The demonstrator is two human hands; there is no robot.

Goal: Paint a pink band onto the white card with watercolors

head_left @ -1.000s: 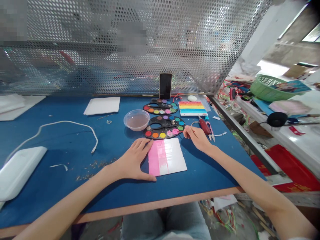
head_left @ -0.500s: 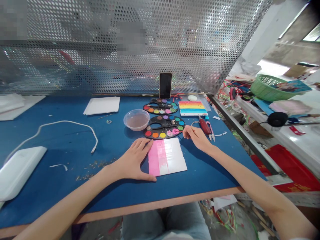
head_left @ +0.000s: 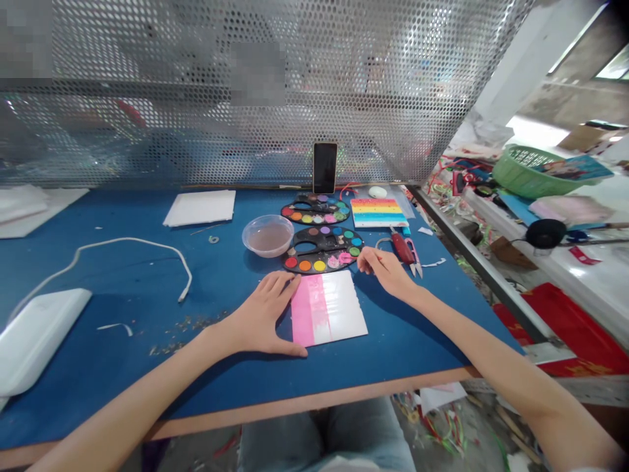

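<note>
Head view: left grip (head_left: 258,314) wide open against pink-striped white card (head_left: 328,308)

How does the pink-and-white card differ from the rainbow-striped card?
The pink-and-white card has two colour areas side by side; the rainbow-striped card has many horizontal bands. The left hand presses the first; nothing touches the second. Both lie flat on the blue table.

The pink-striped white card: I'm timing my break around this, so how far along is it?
Done: pink bands cover the left part of the white card, and pink paint sits on the nearer palette. In hand: the left hand pins the card's edge; the right hand pinches near that palette, its hold unclear. Left: the card's right part is bare white, whereas the rainbow card shows full colour.
</note>
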